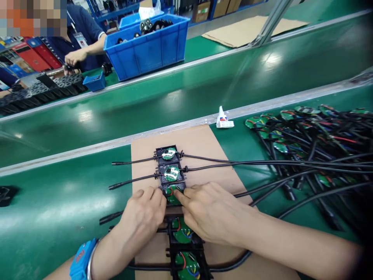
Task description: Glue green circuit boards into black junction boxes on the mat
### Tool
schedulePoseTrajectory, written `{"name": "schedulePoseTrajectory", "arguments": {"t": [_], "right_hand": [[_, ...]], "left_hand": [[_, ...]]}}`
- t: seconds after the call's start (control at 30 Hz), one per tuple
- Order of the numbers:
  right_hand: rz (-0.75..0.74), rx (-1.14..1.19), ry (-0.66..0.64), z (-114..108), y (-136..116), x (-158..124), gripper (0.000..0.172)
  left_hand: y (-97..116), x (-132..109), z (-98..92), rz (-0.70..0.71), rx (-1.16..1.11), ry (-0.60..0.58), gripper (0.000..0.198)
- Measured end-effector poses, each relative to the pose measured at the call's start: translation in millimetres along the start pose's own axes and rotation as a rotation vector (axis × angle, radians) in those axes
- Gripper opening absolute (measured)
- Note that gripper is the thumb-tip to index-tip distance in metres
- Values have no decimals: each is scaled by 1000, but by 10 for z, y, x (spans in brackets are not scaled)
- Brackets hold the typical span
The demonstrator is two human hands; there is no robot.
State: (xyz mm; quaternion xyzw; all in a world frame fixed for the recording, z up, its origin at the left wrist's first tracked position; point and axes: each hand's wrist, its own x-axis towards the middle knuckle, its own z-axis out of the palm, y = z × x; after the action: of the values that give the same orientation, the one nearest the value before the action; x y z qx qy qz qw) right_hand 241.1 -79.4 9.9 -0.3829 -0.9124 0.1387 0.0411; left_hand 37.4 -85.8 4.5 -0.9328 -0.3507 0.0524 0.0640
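A row of black plastic housings [178, 208] runs down a cardboard sheet, each with a round green circuit board in it and black cables at its sides. My left hand [144, 210] is closed at the left edge of the third housing, over a black cable [112, 217]; its fingertips are hidden. My right hand [210, 212] is bent over the same housing. Its index finger presses on the green circuit board [172, 197] near a red wire, the other fingers curled. Two boards farther up [171, 174] carry white patches. Nearer boards [186, 266] show red, blue and yellow wires.
Tangled cabled boards [309, 132] are heaped at right. A small white bottle [222, 118] stands by the metal rail. Beyond the green belt are a blue bin [148, 52], a small blue tray [94, 82] and a co-worker's hand [76, 57]. Cardboard [157, 140] lies under the housings.
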Motion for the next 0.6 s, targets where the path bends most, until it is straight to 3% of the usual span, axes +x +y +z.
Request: {"name": "schedulePoseTrajectory", "arguments": {"t": [0.13,0.2,0.33,0.47,0.6], "right_hand": [[28,109,-73,-123,58,-69,24],[63,156,-118,-187,104,-115,27],[166,175,-171,-240,151,-170,14],[139,148,-137,-176,154,-180,8],[161,215,-70,9,177,-182,20]], "left_hand": [[-51,-51,1,-130,-238,185,18],[-50,-38,12,-85,-368,241,20],[-29,25,60,110,-480,189,21],[-13,16,159,143,-458,208,26],[10,-11,223,143,-481,187,28]]}}
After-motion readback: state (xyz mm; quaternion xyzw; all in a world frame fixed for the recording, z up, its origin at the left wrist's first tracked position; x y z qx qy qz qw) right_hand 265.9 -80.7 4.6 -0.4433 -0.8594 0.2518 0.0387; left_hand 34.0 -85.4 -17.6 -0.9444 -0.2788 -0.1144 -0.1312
